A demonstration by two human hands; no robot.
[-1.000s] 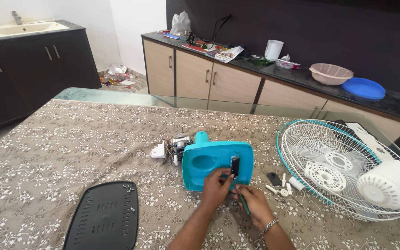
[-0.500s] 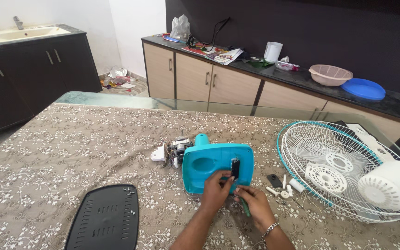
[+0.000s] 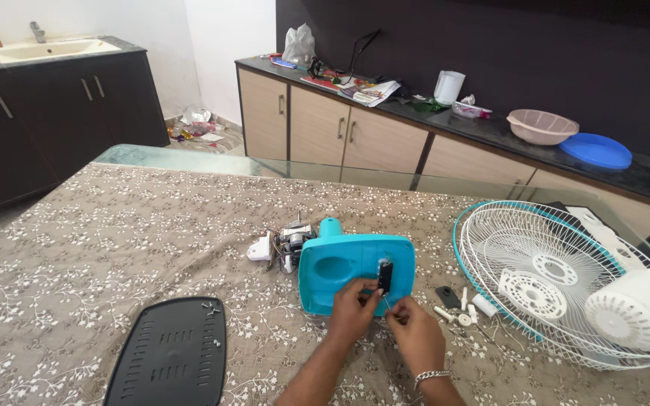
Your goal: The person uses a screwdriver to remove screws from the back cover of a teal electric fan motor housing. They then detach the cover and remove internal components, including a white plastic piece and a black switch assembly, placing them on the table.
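Floral brown cloth covers the surface (image 3: pixel 77 256). One round white wire fan guard (image 3: pixel 558 278) sits right, one black slotted plate (image 3: pixel 167 353) left, one glossy teal plastic housing (image 3: pixel 355 267) in the middle. Left hand (image 3: pixel 351 312) pinches its small black switch block (image 3: pixel 384 277); right hand (image 3: pixel 417 334) seems clenched on something thin, just below it.

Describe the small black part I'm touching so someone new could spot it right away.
On the floral tablecloth, find the turquoise fan base at the middle. The small black part stands upright on its right side, by the left hand; it is the only dark piece on that shell.
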